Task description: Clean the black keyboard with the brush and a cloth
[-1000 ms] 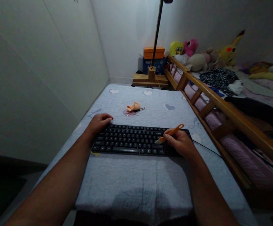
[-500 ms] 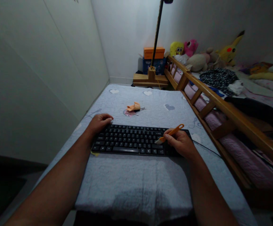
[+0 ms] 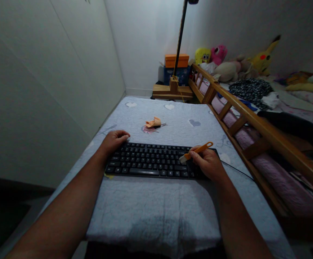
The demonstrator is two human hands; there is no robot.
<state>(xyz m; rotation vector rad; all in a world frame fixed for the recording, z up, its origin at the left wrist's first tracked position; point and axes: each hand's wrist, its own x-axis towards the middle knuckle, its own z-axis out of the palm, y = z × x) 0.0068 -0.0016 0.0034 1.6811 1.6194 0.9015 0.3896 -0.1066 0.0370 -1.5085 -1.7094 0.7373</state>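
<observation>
A black keyboard [image 3: 148, 159] lies across the cloth-covered table. My right hand [image 3: 208, 162], fingers closed, holds a small brush [image 3: 199, 149] with an orange handle and pale bristles. The bristle end meets the keys toward the keyboard's right side, while the looped handle end points up and right. At the far left corner, my left hand [image 3: 113, 142] is bent around the keyboard's edge, thumb toward the top row; its fingertips are partly hidden. Beyond the keyboard sits a crumpled orange cloth-like piece [image 3: 153, 123] with a thin metal tool [image 3: 164, 125] beside it.
The keyboard's cable [image 3: 237, 169] runs right toward a wooden bed rail [image 3: 242, 120]. A pale heart-patterned cloth [image 3: 145, 201] covers the table. Behind it stand a wooden stand base [image 3: 169, 92] with a dark pole and an orange box [image 3: 176, 60]. A white panel [image 3: 50, 90] rises at left.
The brush's bristle end has shifted slightly away from me and to the right over the keys. My left hand and the keyboard have stayed put.
</observation>
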